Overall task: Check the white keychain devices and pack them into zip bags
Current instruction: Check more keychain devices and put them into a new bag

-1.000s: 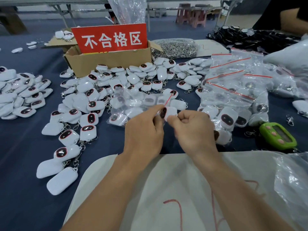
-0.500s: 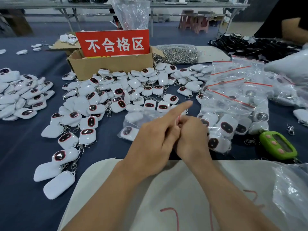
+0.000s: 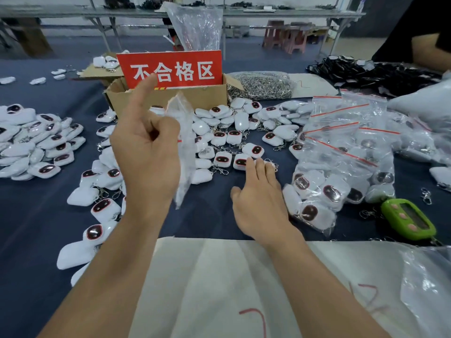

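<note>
White keychain devices (image 3: 253,150) lay heaped across the dark blue table (image 3: 207,215), many face up with their dark oval windows showing. The near edge of the heap sat right at your right hand (image 3: 261,198). That hand lay low, fingers straight and slightly spread, and its fingertips (image 3: 259,167) touched the nearest device (image 3: 240,162) without curling round it. Your left hand (image 3: 146,152) hung above the table, thumb and bent fingers pinching a clear zip bag (image 3: 183,132) that drooped crumpled and looked empty, while the index finger pointed straight up. By my reading you were starting a fresh bag and choosing a device to look over and load. The next move called for closing your right fingers on that one device without dragging along neighbours by their metal clasps. It also called for opening the bag's mouth, which one pinching hand may not manage alone. Filled bags (image 3: 341,152) lay piled to your right, and a cardboard box (image 3: 170,98) with a red sign (image 3: 170,69) stood behind the heap.
</note>
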`<state>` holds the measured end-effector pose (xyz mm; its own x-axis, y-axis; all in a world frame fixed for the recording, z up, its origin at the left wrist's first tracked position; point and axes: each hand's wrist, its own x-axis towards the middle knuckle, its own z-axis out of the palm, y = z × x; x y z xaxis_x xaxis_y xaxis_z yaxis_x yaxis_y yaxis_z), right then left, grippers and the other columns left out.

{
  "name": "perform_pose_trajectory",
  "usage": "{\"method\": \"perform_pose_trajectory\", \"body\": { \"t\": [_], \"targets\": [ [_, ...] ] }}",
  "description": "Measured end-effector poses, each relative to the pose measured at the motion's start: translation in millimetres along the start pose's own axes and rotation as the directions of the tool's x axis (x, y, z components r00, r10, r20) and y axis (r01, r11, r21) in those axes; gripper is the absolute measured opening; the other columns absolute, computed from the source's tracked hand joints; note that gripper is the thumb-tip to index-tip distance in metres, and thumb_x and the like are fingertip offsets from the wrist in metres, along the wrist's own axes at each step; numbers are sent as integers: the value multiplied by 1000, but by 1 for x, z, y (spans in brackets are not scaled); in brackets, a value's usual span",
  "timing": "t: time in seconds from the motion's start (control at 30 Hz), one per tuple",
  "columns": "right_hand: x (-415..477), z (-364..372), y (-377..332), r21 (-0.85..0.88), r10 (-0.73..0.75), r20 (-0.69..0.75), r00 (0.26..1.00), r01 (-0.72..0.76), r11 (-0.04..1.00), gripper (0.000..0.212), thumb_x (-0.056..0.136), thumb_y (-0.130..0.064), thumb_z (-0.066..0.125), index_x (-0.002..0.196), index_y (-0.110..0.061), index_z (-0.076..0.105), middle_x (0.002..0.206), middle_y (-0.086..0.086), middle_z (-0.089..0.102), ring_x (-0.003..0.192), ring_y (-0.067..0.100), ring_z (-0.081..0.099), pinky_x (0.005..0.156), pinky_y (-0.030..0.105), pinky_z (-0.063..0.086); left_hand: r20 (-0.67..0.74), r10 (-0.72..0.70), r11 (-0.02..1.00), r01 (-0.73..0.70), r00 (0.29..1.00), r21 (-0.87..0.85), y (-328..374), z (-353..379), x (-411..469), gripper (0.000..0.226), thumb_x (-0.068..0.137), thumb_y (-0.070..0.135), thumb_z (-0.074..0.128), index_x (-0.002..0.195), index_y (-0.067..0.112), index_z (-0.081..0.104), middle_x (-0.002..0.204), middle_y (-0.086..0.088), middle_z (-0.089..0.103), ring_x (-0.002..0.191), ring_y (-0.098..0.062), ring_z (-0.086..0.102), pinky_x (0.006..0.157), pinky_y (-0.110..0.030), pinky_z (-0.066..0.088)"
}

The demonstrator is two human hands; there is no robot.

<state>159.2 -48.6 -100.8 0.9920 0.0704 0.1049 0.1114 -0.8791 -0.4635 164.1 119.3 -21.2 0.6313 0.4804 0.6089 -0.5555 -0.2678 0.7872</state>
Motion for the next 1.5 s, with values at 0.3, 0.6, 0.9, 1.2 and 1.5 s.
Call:
{"method": "perform_pose_trajectory", "body": {
  "t": [0.3,0.6,0.9,1.2,1.5],
  "targets": [
    [-16,-22,2,-110,-63,-97,993,53,993,25,83,-10,57,106,-20,57,113,1,58,105,27,50,85,33,28,503,-253,947,106,826,302,-22,28,-63,52,87,14,54,129,44,63,61,10,61,54,-2,51,59,-13,44],
    [-20,-33,5,116,-29,-80,996,38,993,28,98,-12,46,113,-28,64,98,-2,72,92,21,62,78,32,41,677,-313,885,-54,666,462,-31,34,-83,29,108,36,41,128,38,62,109,13,72,103,-11,63,83,-28,43],
    [-29,-38,9,935,335,21,942,-137,326,16,96,-4,63,101,-19,68,83,9,77,77,26,71,67,46,62,537,-311,936,156,784,314,-20,38,-83,28,91,34,61,115,39,75,71,12,68,71,-9,67,76,-31,55],
    [-24,-39,6,927,242,117,963,-193,321,14,98,-1,60,96,-8,72,99,23,75,94,34,75,88,51,62,480,-288,957,262,829,122,-20,41,-76,29,81,22,69,93,47,78,94,15,73,85,-5,65,79,-22,49],
    [-23,-37,9,904,203,67,977,-145,403,24,96,3,59,89,-13,75,87,19,77,86,38,75,63,34,60,503,-372,926,352,780,139,-17,38,-75,22,76,30,69,80,50,79,83,5,78,82,-21,73,84,-46,61]
  ]
}}
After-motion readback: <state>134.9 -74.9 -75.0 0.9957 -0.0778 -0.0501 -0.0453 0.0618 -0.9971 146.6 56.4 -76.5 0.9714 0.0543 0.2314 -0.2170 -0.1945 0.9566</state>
